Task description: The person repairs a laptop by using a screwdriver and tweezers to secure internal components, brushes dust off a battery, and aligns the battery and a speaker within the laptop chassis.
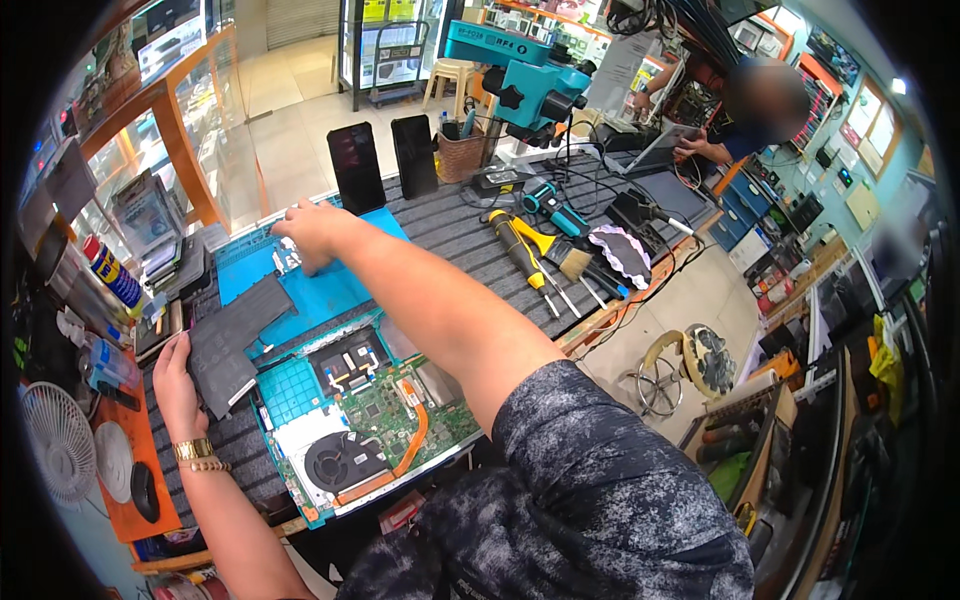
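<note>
My left hand (176, 392), with bracelets at the wrist, grips the outer edge of a flat black laptop battery (222, 345), which is held tilted beside an opened laptop (375, 415). The laptop's green circuit board, black fan (345, 462) and copper heat pipe (412, 430) are exposed. My right arm reaches across to the blue work mat (345, 285). There my right hand (318, 236) has its fingers bent together beside small silvery parts (287, 256); what the fingertips hold is hidden.
Two black phones (357, 168) stand behind the mat. To the right lie screwdrivers (518, 250), a brush (575, 263) and a teal power tool (555, 208). A teal microscope (540, 85) rises at the back. A spray can (112, 272) and fan (58, 440) stand left. Another person works at far right.
</note>
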A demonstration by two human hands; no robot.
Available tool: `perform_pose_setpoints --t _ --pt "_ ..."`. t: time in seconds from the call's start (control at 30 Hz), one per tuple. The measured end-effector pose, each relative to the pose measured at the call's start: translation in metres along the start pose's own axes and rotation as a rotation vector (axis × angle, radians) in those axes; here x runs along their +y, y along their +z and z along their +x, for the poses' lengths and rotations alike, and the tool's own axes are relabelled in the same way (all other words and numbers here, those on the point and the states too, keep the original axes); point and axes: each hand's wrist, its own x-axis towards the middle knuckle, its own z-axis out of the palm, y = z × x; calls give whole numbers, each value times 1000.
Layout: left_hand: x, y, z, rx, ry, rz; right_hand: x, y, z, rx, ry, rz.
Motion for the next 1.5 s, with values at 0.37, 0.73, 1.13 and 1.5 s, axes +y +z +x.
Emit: perform_pose_setpoints --t 0.37,0.73,1.13,1.5 --pt "4 -10 10 38 17 -452 40 -30 -96 584 -121 308" --pt "10 9 11 30 165 -539 121 22 -212 709 -221 1905" --pt "18 71 14 79 1 -200 118 24 -208 457 -288 2220" --pt "-6 84 31 80 -195 -213 107 25 -204 444 -223 2187"
